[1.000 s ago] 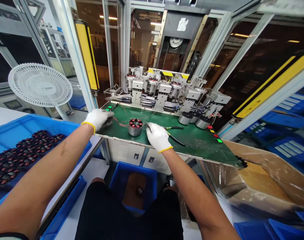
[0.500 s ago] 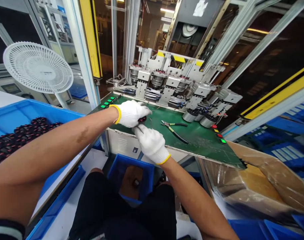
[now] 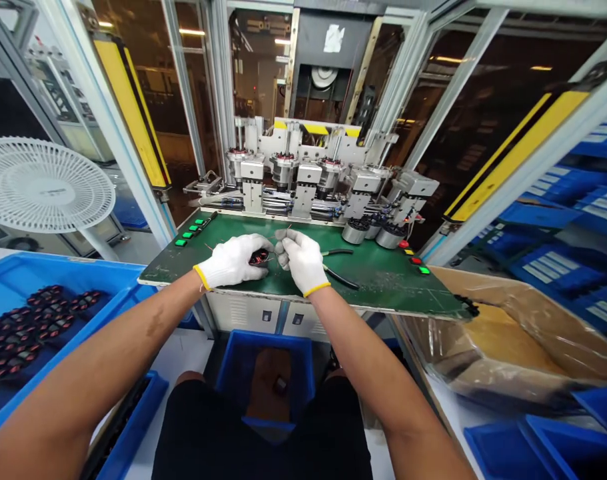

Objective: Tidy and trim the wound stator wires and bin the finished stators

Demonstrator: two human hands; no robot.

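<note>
Wearing a white glove, my left hand (image 3: pixel 236 261) is wrapped round a small black motor stator (image 3: pixel 258 257) with copper windings, low over the near part of the green tabletop. Thin wire ends stick out of the stator. Just to its right, my right hand (image 3: pixel 299 257), also gloved, is closed in a pinch on a thin wire (image 3: pixel 289 228), whose tip shows above the fingers. Cutting pliers (image 3: pixel 340 277) with black handles lie beside my right hand, which hides their jaws.
Behind the green tabletop (image 3: pixel 223 233) stands a machine with metal clamps and cylinders (image 3: pixel 308 173). Green buttons (image 3: pixel 188 235) line its left side. At left, a blue bin (image 3: pixel 133 273) holds several stators; a cardboard box (image 3: pixel 513 333) is at right, another blue bin (image 3: pixel 223 367) below.
My hands have drawn apart, the right rising from below the left to its right side. The stator now shows more fully in my left hand. The view has turned and levelled.
</note>
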